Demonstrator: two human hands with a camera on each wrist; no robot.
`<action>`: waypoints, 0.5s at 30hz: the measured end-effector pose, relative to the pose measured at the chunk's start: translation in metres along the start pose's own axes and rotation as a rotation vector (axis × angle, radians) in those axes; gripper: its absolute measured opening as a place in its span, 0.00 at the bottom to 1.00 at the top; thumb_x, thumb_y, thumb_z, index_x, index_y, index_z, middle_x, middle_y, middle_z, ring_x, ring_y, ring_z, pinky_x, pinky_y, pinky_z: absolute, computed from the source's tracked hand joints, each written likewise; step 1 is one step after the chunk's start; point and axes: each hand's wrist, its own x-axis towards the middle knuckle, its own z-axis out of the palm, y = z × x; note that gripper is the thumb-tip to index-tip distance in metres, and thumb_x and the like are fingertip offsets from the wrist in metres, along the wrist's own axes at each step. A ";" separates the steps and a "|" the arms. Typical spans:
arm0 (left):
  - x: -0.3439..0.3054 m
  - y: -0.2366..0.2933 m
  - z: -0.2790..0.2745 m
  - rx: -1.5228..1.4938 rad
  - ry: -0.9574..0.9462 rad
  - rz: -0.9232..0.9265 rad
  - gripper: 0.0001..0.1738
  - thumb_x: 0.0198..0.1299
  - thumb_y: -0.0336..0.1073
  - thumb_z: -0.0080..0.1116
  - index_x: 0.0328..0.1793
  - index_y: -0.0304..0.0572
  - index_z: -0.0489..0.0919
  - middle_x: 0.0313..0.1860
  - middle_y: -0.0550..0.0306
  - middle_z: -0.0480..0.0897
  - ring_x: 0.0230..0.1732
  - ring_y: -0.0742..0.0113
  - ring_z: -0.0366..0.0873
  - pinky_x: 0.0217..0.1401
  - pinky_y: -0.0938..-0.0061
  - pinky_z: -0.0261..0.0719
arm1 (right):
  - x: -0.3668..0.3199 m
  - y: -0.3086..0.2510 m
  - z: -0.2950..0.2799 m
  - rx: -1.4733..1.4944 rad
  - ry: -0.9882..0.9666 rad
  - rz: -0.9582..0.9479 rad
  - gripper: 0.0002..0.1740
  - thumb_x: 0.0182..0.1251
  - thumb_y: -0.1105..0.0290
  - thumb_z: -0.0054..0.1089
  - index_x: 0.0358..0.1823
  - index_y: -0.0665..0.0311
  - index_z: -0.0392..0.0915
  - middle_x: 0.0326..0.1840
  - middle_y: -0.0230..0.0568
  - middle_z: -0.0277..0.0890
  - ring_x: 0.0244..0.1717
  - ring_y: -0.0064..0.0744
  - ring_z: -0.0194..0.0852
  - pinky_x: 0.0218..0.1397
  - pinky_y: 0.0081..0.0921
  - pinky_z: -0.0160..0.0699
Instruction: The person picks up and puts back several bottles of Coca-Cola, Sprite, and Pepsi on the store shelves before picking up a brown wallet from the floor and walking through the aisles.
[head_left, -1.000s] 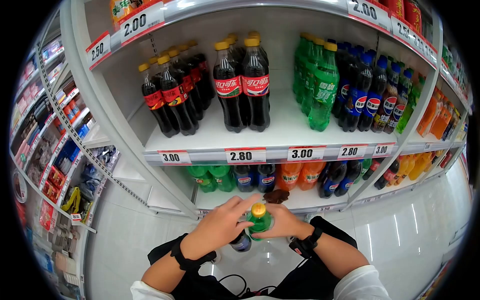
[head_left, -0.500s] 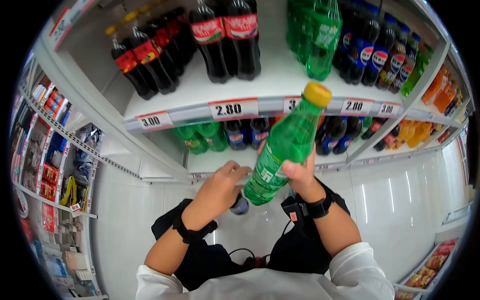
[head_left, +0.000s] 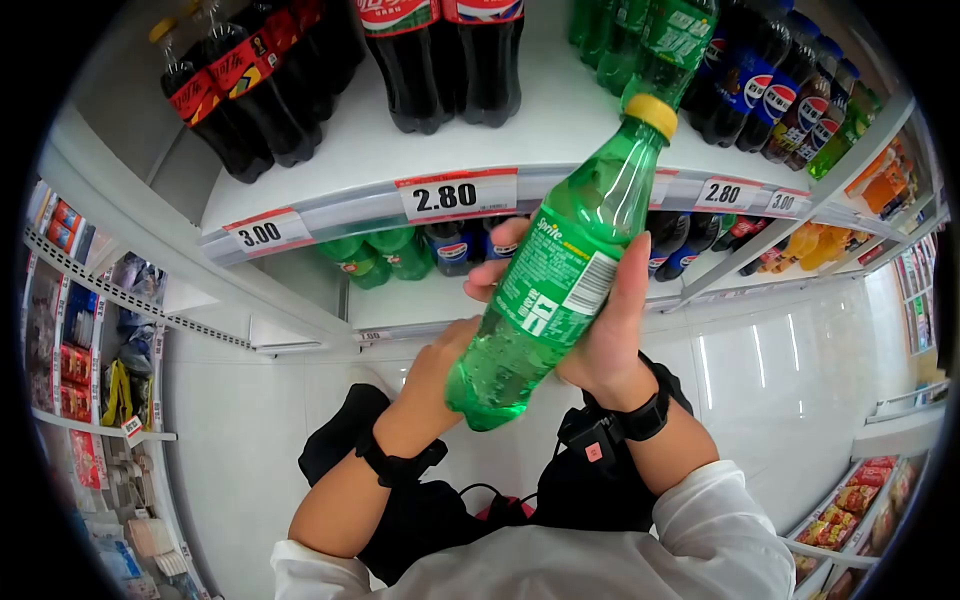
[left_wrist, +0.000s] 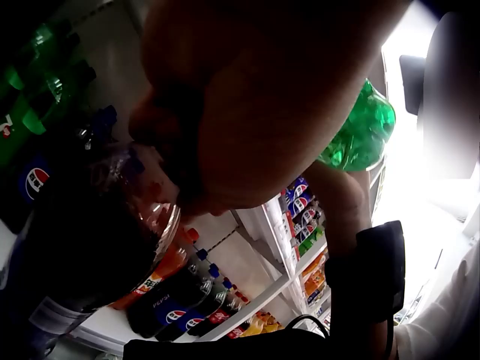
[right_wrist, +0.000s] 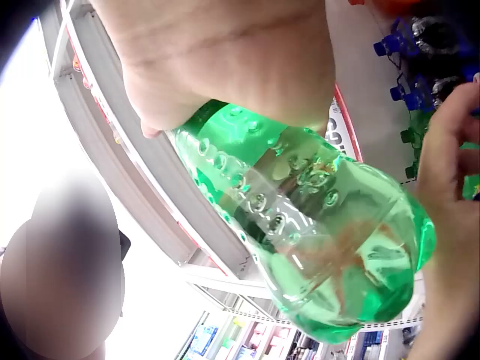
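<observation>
A green Sprite bottle with a yellow cap fills the middle of the head view, tilted with its cap to the upper right. My right hand grips it, thumb along the near side and fingers coming round from behind. In the right wrist view, bubbles show inside its clear green base. Behind the bottle's lower end is my left hand, its fingers hidden there. The left wrist view shows its curled fingers at the top of a dark cola bottle, which stays out of sight in the head view.
Ahead, a white shelf carries cola bottles, Sprite bottles and Pepsi bottles. Price tags line its front edge. A lower shelf holds more bottles. Another goods rack stands at the left; packets lie lower right.
The Sprite bottle has come up from between both hands, now tilted with its label toward the head camera. My left hand has parted from its cap. The head view has tipped downward.
</observation>
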 end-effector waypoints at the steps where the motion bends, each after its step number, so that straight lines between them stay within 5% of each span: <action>1: -0.001 -0.002 0.004 -0.006 0.005 0.018 0.18 0.54 0.37 0.62 0.52 0.44 0.78 0.48 0.49 0.79 0.47 0.47 0.79 0.44 0.58 0.79 | 0.001 -0.002 0.001 -0.017 -0.004 -0.010 0.51 0.64 0.23 0.30 0.63 0.67 0.64 0.57 0.47 0.69 0.50 0.45 0.79 0.50 0.41 0.83; 4: 0.000 -0.004 0.014 0.030 0.149 0.216 0.16 0.53 0.24 0.60 0.50 0.41 0.80 0.42 0.54 0.83 0.45 0.53 0.81 0.51 0.63 0.77 | 0.002 -0.010 0.010 -0.134 0.031 -0.014 0.49 0.62 0.22 0.34 0.65 0.60 0.63 0.54 0.43 0.70 0.48 0.42 0.77 0.49 0.41 0.81; 8: 0.011 -0.007 0.026 0.227 0.226 0.377 0.12 0.53 0.25 0.60 0.44 0.42 0.82 0.44 0.51 0.81 0.42 0.49 0.79 0.46 0.59 0.78 | 0.000 -0.042 0.032 -0.211 -0.079 -0.245 0.43 0.65 0.32 0.47 0.64 0.63 0.63 0.57 0.44 0.72 0.53 0.40 0.76 0.55 0.40 0.80; 9: 0.009 -0.002 0.026 0.230 0.243 0.393 0.12 0.53 0.25 0.60 0.44 0.42 0.82 0.44 0.51 0.81 0.42 0.49 0.79 0.46 0.59 0.78 | 0.001 -0.052 0.044 -0.379 0.072 -0.294 0.49 0.63 0.27 0.42 0.72 0.57 0.53 0.54 0.43 0.69 0.54 0.45 0.74 0.54 0.44 0.78; 11: 0.003 0.007 0.025 0.203 0.110 0.185 0.10 0.55 0.26 0.58 0.43 0.44 0.82 0.41 0.53 0.80 0.41 0.49 0.78 0.42 0.60 0.78 | 0.005 -0.074 0.052 -0.478 0.071 -0.383 0.44 0.68 0.32 0.41 0.70 0.61 0.57 0.58 0.44 0.69 0.58 0.45 0.72 0.60 0.44 0.75; 13: 0.002 0.015 0.021 0.174 0.103 0.199 0.09 0.57 0.26 0.56 0.43 0.45 0.82 0.37 0.55 0.79 0.42 0.50 0.78 0.41 0.60 0.79 | 0.017 -0.095 0.064 -0.554 0.116 -0.442 0.37 0.73 0.40 0.44 0.68 0.64 0.60 0.61 0.46 0.68 0.60 0.44 0.71 0.65 0.43 0.71; 14: 0.001 0.015 0.021 0.181 0.109 0.211 0.09 0.58 0.26 0.55 0.43 0.44 0.82 0.36 0.55 0.78 0.42 0.51 0.78 0.41 0.60 0.79 | 0.023 -0.108 0.073 -0.610 0.048 -0.493 0.29 0.73 0.53 0.53 0.66 0.64 0.62 0.60 0.45 0.70 0.60 0.39 0.71 0.66 0.39 0.69; 15: 0.000 0.015 0.021 0.184 0.116 0.223 0.09 0.58 0.25 0.54 0.43 0.43 0.81 0.35 0.55 0.77 0.42 0.52 0.78 0.40 0.59 0.79 | 0.031 -0.114 0.078 -0.621 0.050 -0.503 0.29 0.73 0.53 0.53 0.66 0.64 0.62 0.60 0.45 0.70 0.60 0.39 0.71 0.66 0.39 0.69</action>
